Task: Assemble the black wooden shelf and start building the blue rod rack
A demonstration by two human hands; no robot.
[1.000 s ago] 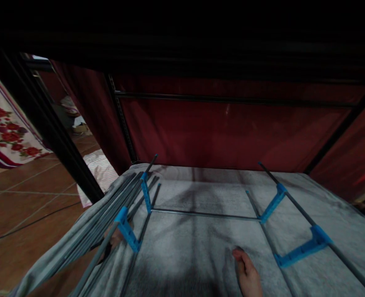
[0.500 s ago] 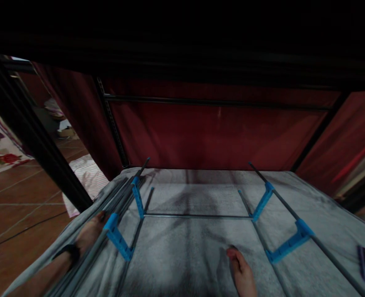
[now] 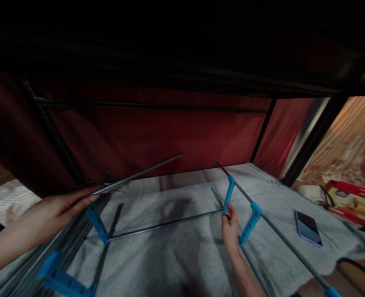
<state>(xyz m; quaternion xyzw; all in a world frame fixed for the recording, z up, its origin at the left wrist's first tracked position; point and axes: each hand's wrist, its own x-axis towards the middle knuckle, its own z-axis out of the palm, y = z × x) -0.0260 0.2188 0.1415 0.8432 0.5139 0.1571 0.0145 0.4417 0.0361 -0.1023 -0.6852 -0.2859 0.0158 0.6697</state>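
Note:
A grey metal rod (image 3: 145, 170) is gripped at its near end by my left hand (image 3: 66, 206), and it slants up to the right above the grey cloth. Closed fingers of my right hand (image 3: 230, 231) are at the lower end of a blue connector (image 3: 229, 192), where a cross rod (image 3: 170, 222) meets it. Another blue connector (image 3: 250, 225) stands just right of that hand, joined to a long rod (image 3: 286, 240). On the left, a blue connector (image 3: 97, 225) and a nearer one (image 3: 63, 275) stand beside a bundle of rods (image 3: 77, 231).
The grey cloth (image 3: 176, 260) lies under the rods. A phone (image 3: 308, 228) rests on it at the right, with a red and yellow box (image 3: 355, 200) beyond. Black frame bars (image 3: 312, 142) and a dark overhead edge enclose the space, with red cloth (image 3: 157, 136) behind.
The view has turned to the right. My left hand has lifted a rod from the bundle side. My right hand has moved from the bare cloth to the far right blue connector.

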